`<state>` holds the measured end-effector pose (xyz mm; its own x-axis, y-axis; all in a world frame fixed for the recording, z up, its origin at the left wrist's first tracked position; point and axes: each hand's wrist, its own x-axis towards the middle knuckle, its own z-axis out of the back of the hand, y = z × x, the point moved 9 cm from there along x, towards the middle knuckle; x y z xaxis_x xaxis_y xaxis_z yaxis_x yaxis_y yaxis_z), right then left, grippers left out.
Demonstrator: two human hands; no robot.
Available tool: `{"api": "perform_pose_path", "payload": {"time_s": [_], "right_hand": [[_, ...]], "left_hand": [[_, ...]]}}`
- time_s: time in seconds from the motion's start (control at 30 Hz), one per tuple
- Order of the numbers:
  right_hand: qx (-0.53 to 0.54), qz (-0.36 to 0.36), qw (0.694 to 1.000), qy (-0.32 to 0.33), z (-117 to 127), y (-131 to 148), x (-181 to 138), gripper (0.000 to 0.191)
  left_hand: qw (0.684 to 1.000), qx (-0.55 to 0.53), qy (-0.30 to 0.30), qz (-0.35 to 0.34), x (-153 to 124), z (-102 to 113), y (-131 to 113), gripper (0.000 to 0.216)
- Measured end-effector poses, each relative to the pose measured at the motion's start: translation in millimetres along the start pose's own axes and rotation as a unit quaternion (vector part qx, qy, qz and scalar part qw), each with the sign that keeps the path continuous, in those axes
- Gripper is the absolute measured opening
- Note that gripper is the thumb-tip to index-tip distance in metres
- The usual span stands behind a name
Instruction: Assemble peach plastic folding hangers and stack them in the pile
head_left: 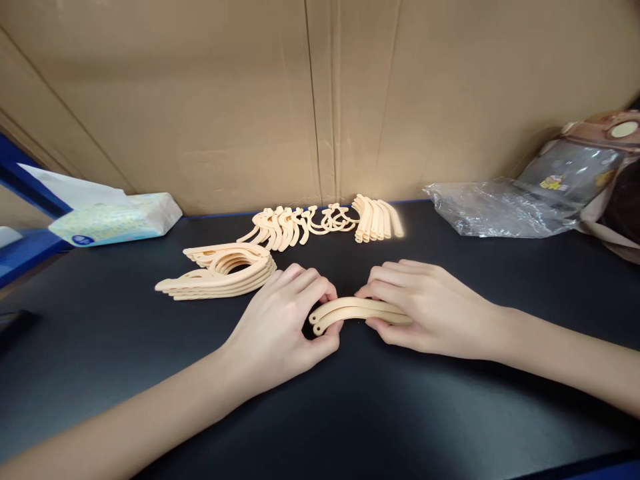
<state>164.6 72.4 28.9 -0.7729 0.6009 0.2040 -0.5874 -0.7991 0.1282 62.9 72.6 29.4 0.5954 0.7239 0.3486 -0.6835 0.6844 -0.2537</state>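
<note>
Two curved peach plastic strips [350, 311] lie stacked together on the black table [380, 407]. My left hand [285, 320] pinches their left end between fingers and thumb. My right hand [430, 310] covers and grips their right end, fingers curled over the top. Behind my left hand sits a stack of peach hanger-shaped parts [220, 272]. Further back lies a row of peach hook pieces [295, 225], and beside it a bundle of curved strips [375, 219].
A tissue pack [113, 217] rests at the back left by a blue rail [25, 183]. A crumpled clear plastic bag [495, 210] and a brown bag [600, 167] lie at the back right. A cardboard wall [320, 93] closes off the back.
</note>
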Motion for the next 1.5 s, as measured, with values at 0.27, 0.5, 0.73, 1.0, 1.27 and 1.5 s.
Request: {"api": "perform_pose_path", "payload": {"time_s": [0.27, 0.5, 0.73, 1.0, 1.27, 1.5], "right_hand": [[0.05, 0.001, 0.999, 0.015, -5, 1, -3, 0.015], [0.069, -0.01, 0.997, 0.024, -7, 2, -2, 0.011], [0.082, -0.009, 0.996, 0.024, -9, 0, -2, 0.011], [0.08, -0.011, 0.996, 0.036, -11, -1, -3, 0.012], [0.087, -0.002, 0.995, 0.039, -12, -2, -4, 0.014], [0.144, -0.007, 0.989, 0.042, -11, -5, -5, 0.026]], "left_hand": [[0.998, 0.016, 0.025, -0.051, -2, -6, -9, 0.005], [0.997, -0.007, 0.045, -0.066, -4, -10, -11, 0.008], [0.997, -0.029, 0.041, -0.059, -4, -7, -7, 0.019], [0.999, -0.041, 0.013, 0.025, 0, 0, 20, 0.021], [0.992, 0.09, -0.046, -0.074, 3, 5, 6, 0.012], [0.984, 0.155, -0.047, -0.069, 18, 2, 15, 0.016]]}}
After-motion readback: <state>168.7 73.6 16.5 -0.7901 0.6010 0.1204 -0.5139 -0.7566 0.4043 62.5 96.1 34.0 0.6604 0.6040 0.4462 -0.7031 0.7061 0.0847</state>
